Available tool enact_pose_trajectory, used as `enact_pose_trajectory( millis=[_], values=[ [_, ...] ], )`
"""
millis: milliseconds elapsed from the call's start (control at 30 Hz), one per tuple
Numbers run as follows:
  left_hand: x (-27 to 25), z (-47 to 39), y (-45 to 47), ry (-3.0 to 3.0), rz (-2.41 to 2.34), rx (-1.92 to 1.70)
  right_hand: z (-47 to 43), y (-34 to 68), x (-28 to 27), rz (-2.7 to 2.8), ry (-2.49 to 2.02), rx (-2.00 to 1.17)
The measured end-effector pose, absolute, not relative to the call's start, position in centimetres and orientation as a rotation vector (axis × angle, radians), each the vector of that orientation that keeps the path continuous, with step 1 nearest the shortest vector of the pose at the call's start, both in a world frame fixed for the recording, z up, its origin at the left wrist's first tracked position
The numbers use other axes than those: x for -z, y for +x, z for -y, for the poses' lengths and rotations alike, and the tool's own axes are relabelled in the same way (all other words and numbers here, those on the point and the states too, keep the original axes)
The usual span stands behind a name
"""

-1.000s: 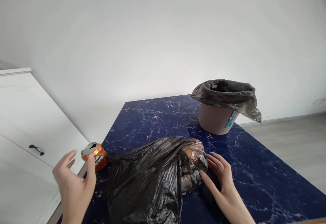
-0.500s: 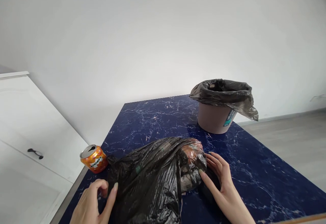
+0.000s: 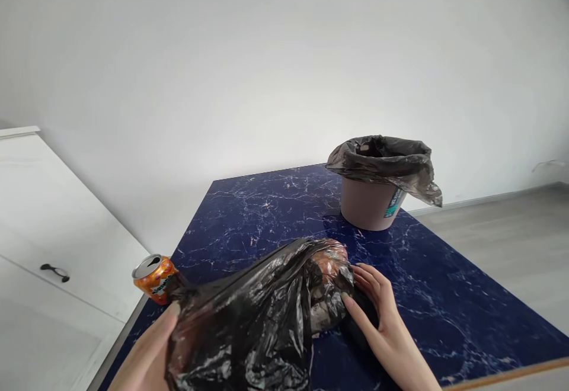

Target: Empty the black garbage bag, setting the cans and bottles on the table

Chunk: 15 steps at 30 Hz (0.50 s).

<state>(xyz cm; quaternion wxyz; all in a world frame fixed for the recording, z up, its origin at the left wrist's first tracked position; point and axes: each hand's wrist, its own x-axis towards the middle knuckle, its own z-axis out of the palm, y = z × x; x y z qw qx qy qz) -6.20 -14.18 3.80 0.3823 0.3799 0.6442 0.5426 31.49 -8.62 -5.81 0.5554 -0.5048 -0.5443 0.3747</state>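
Observation:
A thin black plastic bag (image 3: 249, 314) lies across the front of the table, with bulky contents showing through its right end in orange and pale patches; what they are I cannot make out. My left hand (image 3: 149, 349) has the bag's left edge between its thumb and fingers, and the fingers show dimly through the film. Cupped round the bulging right end, my right hand (image 3: 380, 320) presses its thumb on the near side and its fingers on the far side. An open orange Mirinda can (image 3: 155, 278) stands at the left, partly covered by the bag's edge.
A mauve-grey bin (image 3: 367, 204) lined with a black bag stands on the far right of the blue marble-patterned table (image 3: 262, 207). To the left is a white cabinet (image 3: 53, 213) with a dark handle. A pale wall rises behind.
My left hand has moved from beside the bag onto its left edge, its fingers now under the film. That side of the bag is lifted and spread. My right hand keeps its place.

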Motion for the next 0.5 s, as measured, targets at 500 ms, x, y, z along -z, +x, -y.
enact_pose_trajectory(
  millis=[500],
  values=[
    [-1.2,13.6,-4.3,1.518,-1.667,-1.029,8.7,31.7,5.2,1.314,-1.248,-0.924]
  ],
)
